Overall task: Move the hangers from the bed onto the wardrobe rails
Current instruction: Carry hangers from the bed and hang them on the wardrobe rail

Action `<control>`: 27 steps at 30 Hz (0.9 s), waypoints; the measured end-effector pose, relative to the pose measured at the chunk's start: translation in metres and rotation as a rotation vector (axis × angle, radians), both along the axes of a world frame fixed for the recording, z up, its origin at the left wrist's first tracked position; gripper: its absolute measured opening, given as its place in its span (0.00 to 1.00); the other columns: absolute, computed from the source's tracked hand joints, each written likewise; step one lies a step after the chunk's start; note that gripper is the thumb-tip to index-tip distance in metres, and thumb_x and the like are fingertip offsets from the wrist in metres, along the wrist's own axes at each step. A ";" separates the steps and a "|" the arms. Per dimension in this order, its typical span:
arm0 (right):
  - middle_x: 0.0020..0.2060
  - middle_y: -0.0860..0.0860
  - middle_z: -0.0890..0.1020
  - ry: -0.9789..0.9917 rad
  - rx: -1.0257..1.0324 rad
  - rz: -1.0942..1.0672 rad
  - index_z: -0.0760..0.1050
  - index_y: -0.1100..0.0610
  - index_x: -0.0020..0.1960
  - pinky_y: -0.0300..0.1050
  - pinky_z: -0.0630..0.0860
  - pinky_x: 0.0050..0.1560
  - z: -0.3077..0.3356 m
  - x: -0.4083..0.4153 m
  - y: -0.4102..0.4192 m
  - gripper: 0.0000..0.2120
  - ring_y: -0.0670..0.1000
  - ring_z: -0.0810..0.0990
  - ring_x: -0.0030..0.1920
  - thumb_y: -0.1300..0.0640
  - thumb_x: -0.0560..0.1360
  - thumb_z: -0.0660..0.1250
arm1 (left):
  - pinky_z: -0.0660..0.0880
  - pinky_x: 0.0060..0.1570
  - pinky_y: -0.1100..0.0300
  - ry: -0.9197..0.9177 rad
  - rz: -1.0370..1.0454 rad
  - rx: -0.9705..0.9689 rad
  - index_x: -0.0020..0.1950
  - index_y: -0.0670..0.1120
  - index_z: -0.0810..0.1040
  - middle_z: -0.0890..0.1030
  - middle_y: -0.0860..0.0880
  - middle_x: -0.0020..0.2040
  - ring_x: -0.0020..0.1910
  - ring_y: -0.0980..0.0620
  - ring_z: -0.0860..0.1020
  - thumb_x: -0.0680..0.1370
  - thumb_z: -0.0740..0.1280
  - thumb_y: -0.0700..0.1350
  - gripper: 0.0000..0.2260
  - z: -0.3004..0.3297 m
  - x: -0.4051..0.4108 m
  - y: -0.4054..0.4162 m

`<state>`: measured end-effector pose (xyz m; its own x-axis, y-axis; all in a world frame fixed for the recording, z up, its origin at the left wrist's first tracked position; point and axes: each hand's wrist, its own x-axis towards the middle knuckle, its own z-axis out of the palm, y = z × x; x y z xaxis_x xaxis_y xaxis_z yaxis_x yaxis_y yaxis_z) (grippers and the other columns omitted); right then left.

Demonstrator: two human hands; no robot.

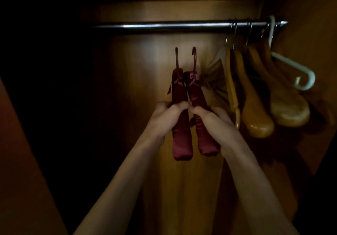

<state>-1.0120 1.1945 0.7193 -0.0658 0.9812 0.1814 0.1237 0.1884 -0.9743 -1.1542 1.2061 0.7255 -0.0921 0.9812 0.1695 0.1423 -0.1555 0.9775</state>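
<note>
1. Below the chrome wardrobe rail [164, 26], both hands sit raised inside the wooden wardrobe [155, 52], close together, fingertips nearly touching.
2. Left hand [162, 120]: fingers curled round the left burgundy padded hanger [181, 140], gripping mid-length.
3. Right hand [215, 123]: fingers curled round the right burgundy padded hanger [198, 98], same grip.
4. Both padded hangers are seen end-on, side by side, hooks up, hook tips well short of the rail, not hung.
5. Each has a small ribbon bow at the hook base.
6. Far right of the rail: wooden hangers [259, 107] hang bunched together, with a white plastic hanger [291, 63] at the rail's end.
7. Wardrobe's left side is too dark to read.
</note>
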 end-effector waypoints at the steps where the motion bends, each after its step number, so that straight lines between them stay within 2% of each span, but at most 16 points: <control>1: 0.35 0.44 0.85 0.025 0.026 -0.018 0.78 0.45 0.41 0.44 0.81 0.43 0.012 -0.003 0.005 0.06 0.45 0.84 0.38 0.47 0.77 0.69 | 0.81 0.38 0.56 0.002 -0.021 0.017 0.52 0.45 0.84 0.87 0.46 0.45 0.43 0.48 0.86 0.75 0.72 0.52 0.12 0.013 -0.001 0.008; 3: 0.33 0.42 0.83 0.044 0.069 -0.070 0.74 0.43 0.39 0.41 0.79 0.38 0.033 -0.006 0.015 0.09 0.43 0.83 0.34 0.48 0.77 0.69 | 0.79 0.36 0.59 0.016 -0.042 0.051 0.52 0.46 0.85 0.87 0.48 0.42 0.41 0.50 0.86 0.74 0.73 0.53 0.12 0.035 -0.001 0.024; 4: 0.34 0.44 0.83 0.043 0.084 -0.098 0.75 0.44 0.40 0.41 0.79 0.39 0.043 -0.008 0.020 0.08 0.44 0.83 0.36 0.48 0.77 0.69 | 0.78 0.35 0.61 0.030 -0.051 0.078 0.50 0.46 0.85 0.87 0.50 0.40 0.39 0.52 0.86 0.75 0.72 0.52 0.11 0.045 -0.001 0.031; 6: 0.38 0.48 0.85 0.020 0.098 -0.133 0.80 0.48 0.46 0.45 0.82 0.42 0.060 -0.010 0.030 0.05 0.48 0.84 0.40 0.48 0.76 0.69 | 0.75 0.28 0.66 0.041 -0.078 0.135 0.47 0.46 0.84 0.84 0.54 0.32 0.32 0.58 0.83 0.77 0.71 0.50 0.08 0.062 -0.001 0.042; 9: 0.43 0.53 0.87 -0.006 0.103 -0.179 0.82 0.52 0.49 0.49 0.82 0.47 0.080 -0.008 0.041 0.10 0.52 0.85 0.44 0.47 0.75 0.69 | 0.72 0.23 0.69 0.046 -0.122 0.163 0.43 0.46 0.80 0.81 0.56 0.26 0.25 0.61 0.80 0.78 0.70 0.46 0.06 0.081 0.002 0.056; 11: 0.43 0.54 0.87 0.014 0.115 -0.198 0.81 0.53 0.47 0.51 0.82 0.49 0.089 -0.005 0.047 0.09 0.55 0.86 0.45 0.47 0.74 0.70 | 0.75 0.26 0.66 0.059 -0.134 0.152 0.44 0.48 0.78 0.83 0.55 0.29 0.29 0.58 0.82 0.78 0.70 0.48 0.06 0.092 0.005 0.064; 12: 0.43 0.55 0.86 0.031 0.114 -0.206 0.80 0.53 0.47 0.52 0.82 0.49 0.092 -0.003 0.052 0.09 0.55 0.86 0.45 0.48 0.74 0.70 | 0.77 0.31 0.63 0.074 -0.139 0.141 0.47 0.48 0.78 0.84 0.52 0.35 0.34 0.55 0.83 0.78 0.70 0.49 0.06 0.096 0.007 0.069; 14: 0.40 0.54 0.84 0.062 0.102 -0.217 0.77 0.54 0.47 0.47 0.81 0.42 0.098 -0.001 0.059 0.08 0.53 0.84 0.41 0.49 0.75 0.70 | 0.81 0.42 0.56 0.101 -0.153 0.116 0.53 0.48 0.79 0.84 0.48 0.45 0.44 0.50 0.83 0.77 0.70 0.52 0.10 0.103 0.012 0.080; 16: 0.39 0.52 0.82 0.089 0.081 -0.219 0.74 0.55 0.52 0.40 0.79 0.31 0.101 0.001 0.066 0.09 0.50 0.82 0.37 0.51 0.77 0.69 | 0.80 0.53 0.50 0.113 -0.170 0.101 0.52 0.49 0.80 0.84 0.44 0.52 0.49 0.47 0.83 0.77 0.70 0.52 0.08 0.107 0.016 0.087; 18: 0.40 0.52 0.81 0.099 0.059 -0.226 0.73 0.54 0.53 0.39 0.77 0.29 0.101 0.003 0.071 0.09 0.51 0.81 0.37 0.51 0.77 0.69 | 0.77 0.52 0.50 0.110 -0.195 0.080 0.49 0.50 0.79 0.84 0.42 0.55 0.49 0.46 0.81 0.77 0.70 0.52 0.06 0.108 0.020 0.095; 21: 0.41 0.53 0.80 0.108 0.041 -0.274 0.70 0.51 0.44 0.43 0.77 0.36 0.098 0.010 0.078 0.09 0.54 0.81 0.40 0.51 0.77 0.69 | 0.78 0.54 0.51 0.147 -0.223 0.040 0.50 0.51 0.78 0.83 0.44 0.54 0.51 0.47 0.81 0.79 0.68 0.51 0.05 0.103 0.027 0.105; 23: 0.44 0.55 0.82 0.121 0.028 -0.287 0.74 0.54 0.50 0.46 0.79 0.40 0.095 0.015 0.082 0.10 0.56 0.83 0.43 0.50 0.75 0.71 | 0.78 0.57 0.52 0.136 -0.236 0.013 0.50 0.50 0.77 0.81 0.46 0.52 0.51 0.48 0.79 0.80 0.66 0.49 0.04 0.099 0.033 0.109; 25: 0.47 0.57 0.83 0.160 0.008 -0.271 0.74 0.56 0.58 0.47 0.81 0.41 0.094 0.019 0.084 0.16 0.57 0.84 0.45 0.50 0.75 0.71 | 0.75 0.54 0.54 0.116 -0.243 0.001 0.48 0.50 0.76 0.80 0.47 0.50 0.50 0.49 0.78 0.81 0.65 0.48 0.03 0.097 0.039 0.110; 27: 0.49 0.58 0.84 0.192 -0.007 -0.261 0.74 0.56 0.61 0.49 0.83 0.42 0.094 0.022 0.086 0.18 0.58 0.85 0.46 0.50 0.75 0.71 | 0.73 0.49 0.57 0.104 -0.255 -0.005 0.47 0.49 0.76 0.79 0.48 0.46 0.47 0.50 0.77 0.81 0.65 0.46 0.04 0.097 0.043 0.110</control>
<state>-0.9904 1.2806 0.8133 0.2226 0.9617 0.1598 -0.0191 0.1681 -0.9856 -1.1111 1.3165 0.8228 0.1760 0.9713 0.1600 0.1991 -0.1942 0.9605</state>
